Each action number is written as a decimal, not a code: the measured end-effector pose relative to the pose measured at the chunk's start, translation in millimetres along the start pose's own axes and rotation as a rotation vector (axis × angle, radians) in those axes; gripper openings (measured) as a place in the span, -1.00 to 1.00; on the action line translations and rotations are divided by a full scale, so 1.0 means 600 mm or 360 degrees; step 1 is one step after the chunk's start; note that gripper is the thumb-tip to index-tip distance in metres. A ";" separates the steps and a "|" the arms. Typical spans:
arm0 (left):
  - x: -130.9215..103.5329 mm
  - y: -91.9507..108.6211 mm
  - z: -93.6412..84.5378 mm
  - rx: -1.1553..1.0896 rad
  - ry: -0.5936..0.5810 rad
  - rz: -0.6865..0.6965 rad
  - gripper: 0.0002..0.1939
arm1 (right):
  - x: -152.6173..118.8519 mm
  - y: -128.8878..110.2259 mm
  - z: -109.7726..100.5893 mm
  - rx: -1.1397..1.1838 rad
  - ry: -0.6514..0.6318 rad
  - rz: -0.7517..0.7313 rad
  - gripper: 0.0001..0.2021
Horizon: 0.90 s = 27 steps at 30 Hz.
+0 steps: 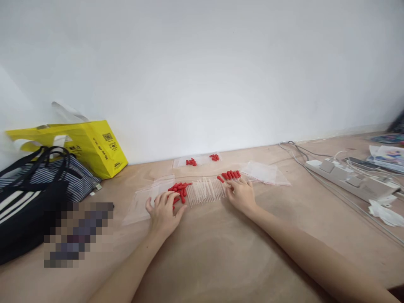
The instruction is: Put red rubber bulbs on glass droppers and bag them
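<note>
Clear thin tubes (205, 191) lie side by side in a row on the wooden table. At their left is a loose pile of red rubber bulbs (179, 189). My left hand (164, 213) hovers at the pile's near edge, fingers spread and holding nothing visible. To the right of the tubes, several droppers with red bulbs (232, 174) lie in a line. My right hand (242, 195) is beside them, fingers bent and closed around a dropper whose red bulb (220, 179) sticks out to the left. Its tube is mostly hidden by the fingers.
Clear plastic bags (267, 172) lie right and left of the tubes; another bag (203, 161) with red bulbs on it lies by the wall. A yellow bag (104, 147) and a black bag (28, 210) stand left. A power strip (350, 179) with cables is at right.
</note>
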State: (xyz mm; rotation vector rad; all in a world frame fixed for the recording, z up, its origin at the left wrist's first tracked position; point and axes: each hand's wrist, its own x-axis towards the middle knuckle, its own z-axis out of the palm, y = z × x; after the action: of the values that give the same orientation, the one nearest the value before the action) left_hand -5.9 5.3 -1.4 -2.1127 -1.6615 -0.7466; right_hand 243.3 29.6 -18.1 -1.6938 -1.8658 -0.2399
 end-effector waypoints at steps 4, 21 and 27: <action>0.000 -0.016 0.004 0.0082 -0.0076 -0.0118 -0.71 | 0.027 -0.008 0.028 -0.0152 -0.0069 0.0225 -0.79; 0.012 0.005 0.033 0.0194 0.0086 -0.0074 -0.77 | 0.057 -0.029 0.032 -0.0228 -0.0460 0.0398 -0.73; 0.010 0.006 0.032 0.0196 0.0102 -0.0118 -0.78 | 0.072 -0.029 0.039 -0.0217 -0.0504 0.0472 -0.82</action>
State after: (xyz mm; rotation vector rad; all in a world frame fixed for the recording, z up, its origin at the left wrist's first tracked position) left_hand 2.4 20.3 -13.1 -1.9328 -1.7138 -0.7072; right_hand 219.3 74.9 -9.2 -2.1797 -1.8134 0.0250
